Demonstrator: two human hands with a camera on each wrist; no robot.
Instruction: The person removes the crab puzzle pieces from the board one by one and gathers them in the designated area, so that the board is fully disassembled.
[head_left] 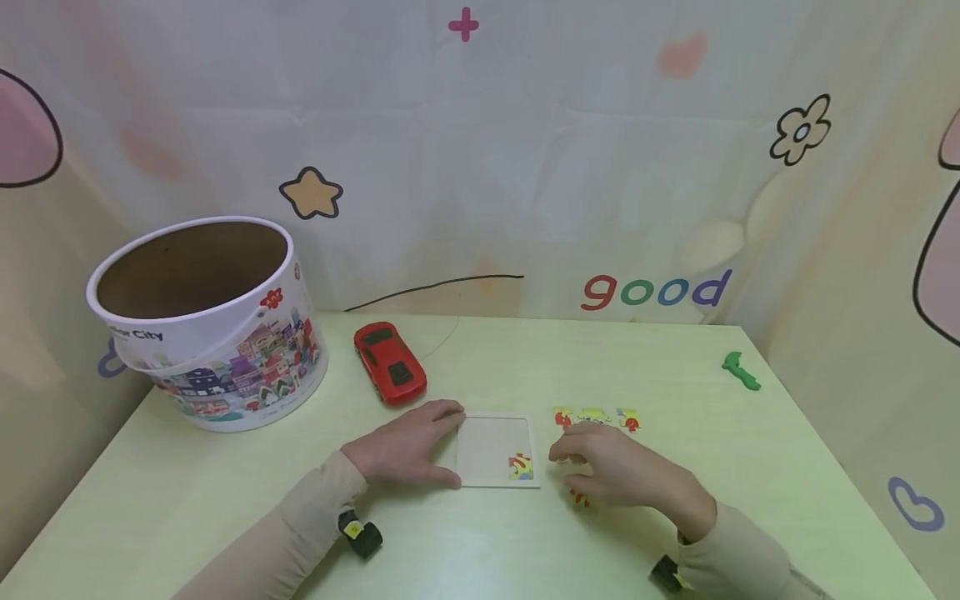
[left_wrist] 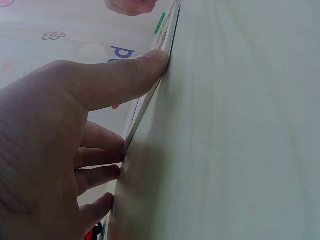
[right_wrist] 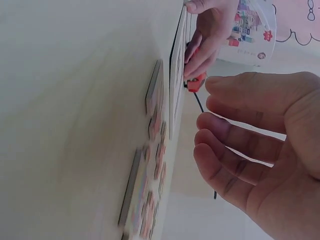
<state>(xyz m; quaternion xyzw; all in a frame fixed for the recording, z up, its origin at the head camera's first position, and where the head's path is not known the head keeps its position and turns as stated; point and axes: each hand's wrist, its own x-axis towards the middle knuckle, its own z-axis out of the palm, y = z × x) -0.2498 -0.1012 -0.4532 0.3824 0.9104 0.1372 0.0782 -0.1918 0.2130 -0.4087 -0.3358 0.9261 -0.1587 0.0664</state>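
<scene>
A square white puzzle tray (head_left: 491, 442) lies flat on the table, with one yellow and red puzzle piece (head_left: 521, 467) in its near right corner. My left hand (head_left: 412, 446) holds the tray by its left side, the thumb at the near corner and the fingertips along the left edge. In the right wrist view my right hand (right_wrist: 260, 135) has loosely bent fingers with nothing between them. It hovers just right of the tray, over several loose puzzle pieces (head_left: 628, 419) (right_wrist: 132, 192). The hand hides part of these pieces in the head view.
A red toy car (head_left: 392, 364) stands behind the left hand. At the back left is a large white bucket (head_left: 247, 367) with printed buildings. A small green toy piece (head_left: 741, 371) lies near the table's right edge. A printed curtain (head_left: 525, 167) hangs behind the table.
</scene>
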